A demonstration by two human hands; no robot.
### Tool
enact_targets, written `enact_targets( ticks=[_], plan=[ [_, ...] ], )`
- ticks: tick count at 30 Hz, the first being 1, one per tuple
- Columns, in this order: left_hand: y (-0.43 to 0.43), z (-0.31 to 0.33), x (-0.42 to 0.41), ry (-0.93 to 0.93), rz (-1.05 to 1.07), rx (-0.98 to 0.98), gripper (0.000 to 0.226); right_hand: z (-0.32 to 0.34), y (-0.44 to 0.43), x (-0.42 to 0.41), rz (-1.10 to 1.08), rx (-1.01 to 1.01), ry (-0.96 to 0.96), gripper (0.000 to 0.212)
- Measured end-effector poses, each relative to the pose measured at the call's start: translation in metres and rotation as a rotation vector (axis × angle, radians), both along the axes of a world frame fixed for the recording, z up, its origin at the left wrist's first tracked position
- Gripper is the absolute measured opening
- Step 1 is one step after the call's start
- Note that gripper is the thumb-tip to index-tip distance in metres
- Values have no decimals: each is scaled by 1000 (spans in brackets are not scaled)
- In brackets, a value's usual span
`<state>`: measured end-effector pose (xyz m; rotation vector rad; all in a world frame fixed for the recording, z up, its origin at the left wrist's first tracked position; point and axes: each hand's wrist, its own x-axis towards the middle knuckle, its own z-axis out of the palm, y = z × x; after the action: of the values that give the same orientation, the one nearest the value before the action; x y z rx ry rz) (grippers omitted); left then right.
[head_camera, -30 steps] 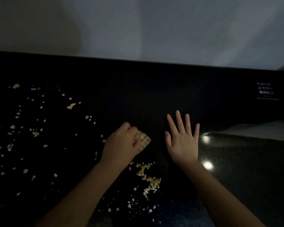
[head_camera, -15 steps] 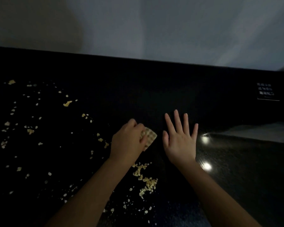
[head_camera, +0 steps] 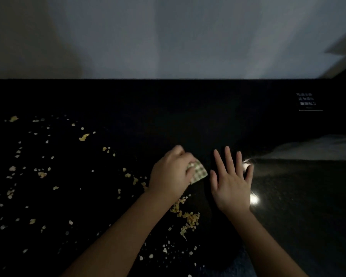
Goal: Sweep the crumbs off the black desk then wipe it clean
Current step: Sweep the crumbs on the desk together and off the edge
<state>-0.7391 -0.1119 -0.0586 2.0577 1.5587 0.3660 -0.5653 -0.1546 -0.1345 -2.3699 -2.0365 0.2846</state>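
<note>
left hand (head_camera: 171, 172) clamped on checkered cloth (head_camera: 198, 173) amid crumbs (head_camera: 189, 218); right hand (head_camera: 233, 188) flat, fingers spread, on black desk (head_camera: 168, 116).

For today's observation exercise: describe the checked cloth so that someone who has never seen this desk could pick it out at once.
Start at the black desk below the pale wall and find the two hands near its middle. The left hand is closed over the checked cloth, which sticks out towards the flat, open right hand. Unlike the loose crumbs around it, it is one folded piece with a grid pattern.
</note>
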Motion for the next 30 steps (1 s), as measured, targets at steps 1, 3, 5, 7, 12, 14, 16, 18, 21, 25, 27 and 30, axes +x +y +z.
enact_targets(
  ticks=[1, 3, 5, 7, 12, 14, 16, 18, 21, 25, 27, 30],
  plan=[
    [0, -3, 9, 8, -45, 8, 22, -1, -3, 2, -23, 3, 1, 58],
    [-4, -10, 21, 42, -120, 16, 23, -1, -7, 4, -53, 4, 6, 58],
    [-11, -18, 22, 73, -157, 33, 23, -1, -8, 5, -53, 5, 12, 58],
    [-20, -22, 12, 94, -166, 33, 21, -1, -7, 5, -47, 9, 17, 58],
    [-49, -22, -31, 130, -150, -11, 18, 2, -7, 8, -15, -26, 11, 59],
    [-56, -21, -41, 146, -130, -28, 16, 3, -7, 9, 1, -33, 6, 60],
    [-59, -17, -39, 143, -100, -7, 15, 3, -9, 11, 28, -23, 3, 60],
    [-60, -11, -27, 101, -84, 44, 15, 2, -14, 16, 56, -14, -1, 58],
    [-62, -8, 4, 16, -165, 102, 17, 0, -29, 26, 60, 6, 5, 57],
    [-73, -21, 33, 62, -376, 133, 21, 0, -44, 39, 18, 9, 13, 58],
    [-78, -26, 32, 97, -384, 150, 25, 1, -46, 41, 21, 5, 11, 58],
    [-85, -24, 17, 192, -392, 136, 35, 1, -46, 42, 30, 2, 9, 58]
  ],
)
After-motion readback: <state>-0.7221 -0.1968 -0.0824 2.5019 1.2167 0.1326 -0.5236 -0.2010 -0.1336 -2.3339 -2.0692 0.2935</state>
